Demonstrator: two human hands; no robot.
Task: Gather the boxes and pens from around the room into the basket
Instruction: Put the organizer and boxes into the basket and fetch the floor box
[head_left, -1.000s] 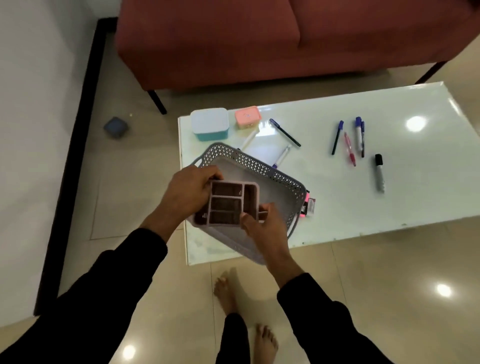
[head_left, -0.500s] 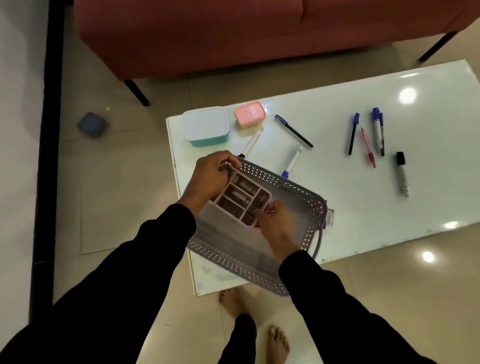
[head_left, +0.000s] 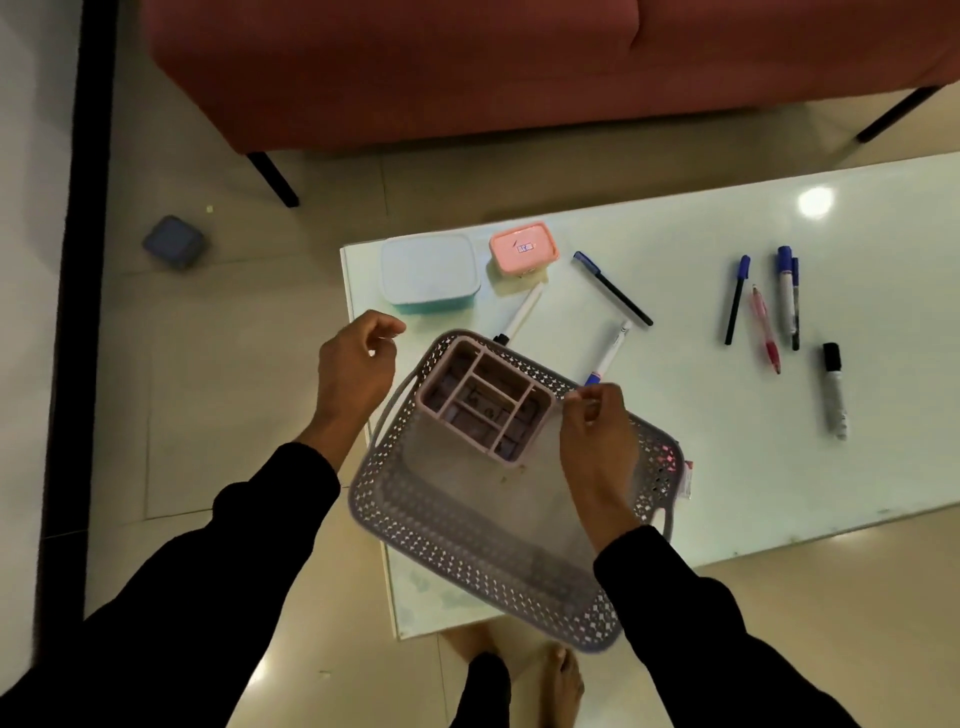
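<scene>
A grey perforated basket (head_left: 467, 561) sits on the near left corner of the white table (head_left: 779, 467). A pink divided box (head_left: 485, 397) rests inside the basket at its far end. My left hand (head_left: 358, 364) hovers just left of the basket, fingers loosely curled and holding nothing. My right hand (head_left: 597, 431) is over the basket, its fingertips right beside the box's right corner. Behind the basket stand a teal box (head_left: 428, 270) and a small pink box (head_left: 523, 248). A white pen (head_left: 522, 312), a blue-capped black pen (head_left: 613, 288) and a blue-tipped white pen (head_left: 608, 353) lie near them.
Farther right on the table lie a blue pen (head_left: 736, 299), a pink pen (head_left: 764, 327), a blue marker (head_left: 787, 288) and a black marker (head_left: 834, 389). A red sofa (head_left: 467, 67) stands behind. A blue block (head_left: 174, 248) lies on the floor at left.
The pink divided box went from both hands down into the basket. My left hand has come off it and moved left. The basket now lies flatter on the table.
</scene>
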